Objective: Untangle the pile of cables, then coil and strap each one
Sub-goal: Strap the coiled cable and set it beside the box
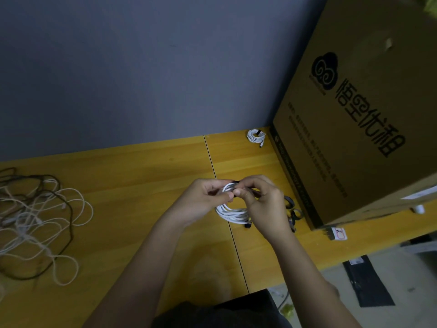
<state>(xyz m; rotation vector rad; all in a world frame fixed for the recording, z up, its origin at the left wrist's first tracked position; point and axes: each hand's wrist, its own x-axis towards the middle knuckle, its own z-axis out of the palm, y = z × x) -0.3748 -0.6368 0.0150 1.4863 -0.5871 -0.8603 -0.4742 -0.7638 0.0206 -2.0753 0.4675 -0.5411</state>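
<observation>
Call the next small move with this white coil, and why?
Probably close the dark strap round the top of the white coil. Both the left hand and the right hand pinch it there, and a strapped coil already lies by the cardboard box, with the tangled pile waiting.

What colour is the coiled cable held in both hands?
White, seen best in the head view: the coiled cable.

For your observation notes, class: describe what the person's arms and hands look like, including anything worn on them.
Both forearms are bare, with no sleeves in view. The left hand and right hand wear no gloves, and no watch, ring or bracelet shows. Dark clothing appears at the bottom edge.
</observation>
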